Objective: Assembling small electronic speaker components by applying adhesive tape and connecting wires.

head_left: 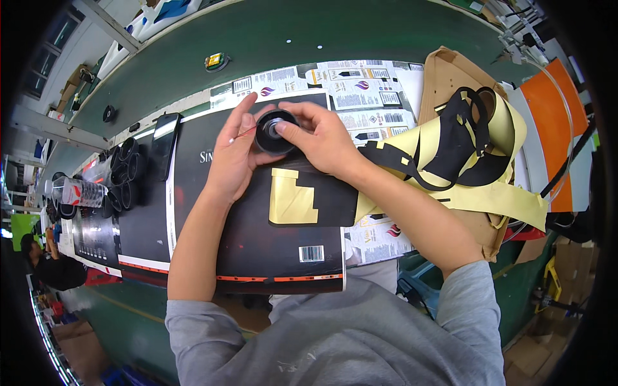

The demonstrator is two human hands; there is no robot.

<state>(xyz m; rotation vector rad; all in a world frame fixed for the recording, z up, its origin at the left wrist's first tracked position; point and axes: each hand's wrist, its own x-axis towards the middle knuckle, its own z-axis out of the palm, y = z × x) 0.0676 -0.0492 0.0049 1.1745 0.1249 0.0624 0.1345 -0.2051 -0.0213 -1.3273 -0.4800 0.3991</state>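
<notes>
1. Two of my hands meet on one small black round part; my right hand covers its right side and my left hand its left, so much of its rim is hidden from me.
2. My right thumb and forefinger pinch the grey centre of the part; my left fingers curl around its edge and also hold a thin stick with a red end, too small to make out.
3. Off to the left of my left fingers stands a cluster of black tubes, open ends up; what is inside I cannot tell.
4. Just below my fingers lies a yellow cut-out sheet on a black printed board.
5. Right of my right wrist, yellow backing paper with black strips crowds the printed sheets.
6. Beyond my fingertips, the green table lies open.
</notes>
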